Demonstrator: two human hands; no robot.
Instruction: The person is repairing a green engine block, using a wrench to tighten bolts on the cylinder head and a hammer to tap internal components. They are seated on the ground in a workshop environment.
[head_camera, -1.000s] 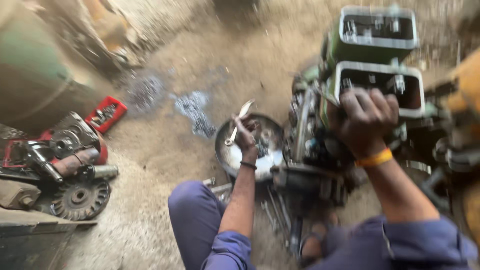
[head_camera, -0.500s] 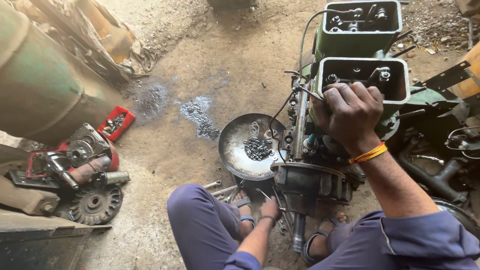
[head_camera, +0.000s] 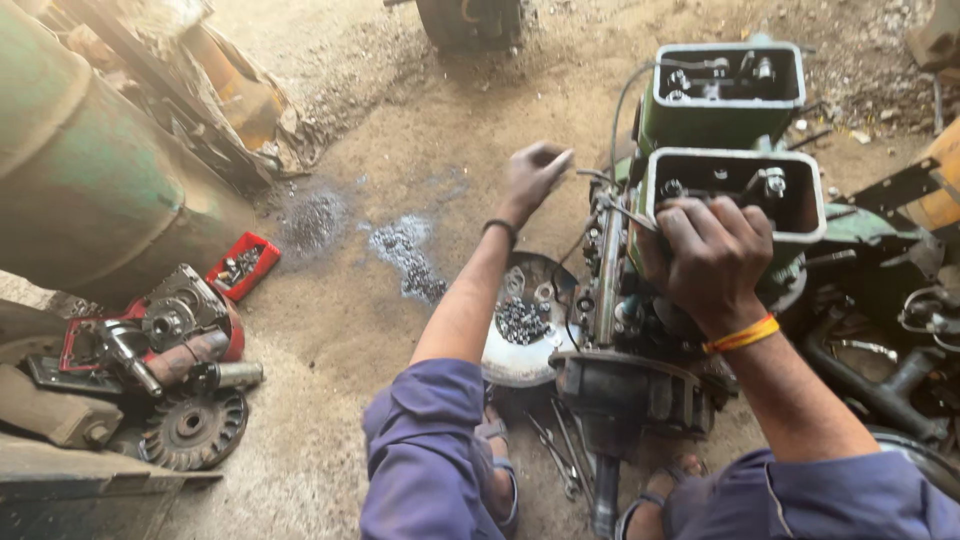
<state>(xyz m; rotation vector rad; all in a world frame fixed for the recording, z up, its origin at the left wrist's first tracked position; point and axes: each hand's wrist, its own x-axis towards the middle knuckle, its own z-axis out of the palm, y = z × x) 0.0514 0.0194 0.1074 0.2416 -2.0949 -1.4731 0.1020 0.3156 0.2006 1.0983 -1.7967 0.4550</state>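
Observation:
A green engine (head_camera: 700, 130) with two open rectangular housings stands on the dirt in front of me. My right hand (head_camera: 712, 258), with an orange band at the wrist, grips the near rim of the closer housing (head_camera: 810, 215). My left hand (head_camera: 535, 172) is raised in the air just left of the engine, with its fingers curled shut. Whether it pinches anything small I cannot tell. Below my left forearm lies a round metal pan (head_camera: 510, 360) with a heap of small dark bolts (head_camera: 522, 320).
Several wrenches (head_camera: 556, 452) lie on the ground between my feet. A red tray of small parts (head_camera: 243, 266), a gear wheel (head_camera: 195, 428) and a dismantled red engine part (head_camera: 165, 330) sit at the left by a big green drum (head_camera: 90, 180). Dark hoses and metal parts crowd the right side.
My left hand held a wrench over the pan, then dropped to the tools by my foot. It is now lifted toward the engine's top. My right hand has stayed on the housing.

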